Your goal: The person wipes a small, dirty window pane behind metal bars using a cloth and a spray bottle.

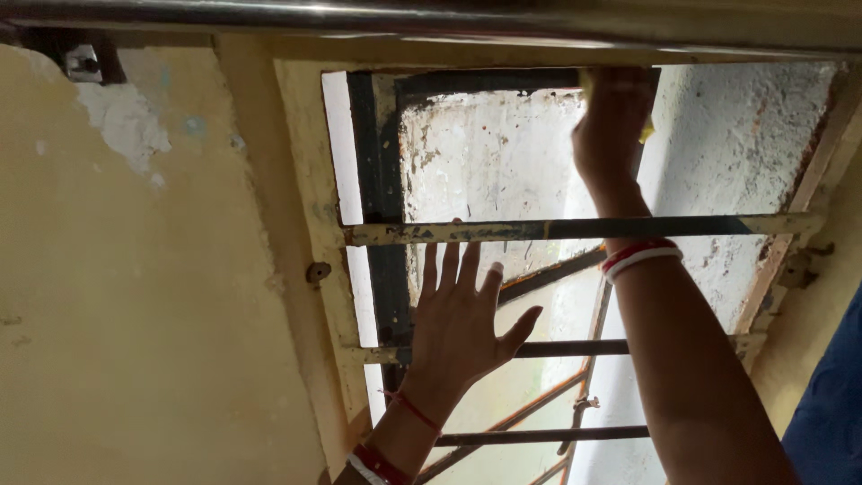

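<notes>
My right hand (612,126) reaches out between the window bars and presses a small yellow cloth or sponge (645,133) high on the dirty glass pane (485,157) of the opened window shutter. Most of the yellow piece is hidden behind my fingers. My left hand (462,323) is spread flat, fingers apart, against the lower part of the pane beside a horizontal bar (575,348), and holds nothing. Red and white bangles ring my right wrist (639,256), and a red thread and bangles ring my left wrist.
Horizontal metal grille bars (584,228) cross the window opening. A yellow wall (135,314) with peeling plaster stands at the left, a rough grey wall (745,144) lies outside, and a metal rod (449,16) runs overhead. Blue fabric (831,404) shows at the lower right.
</notes>
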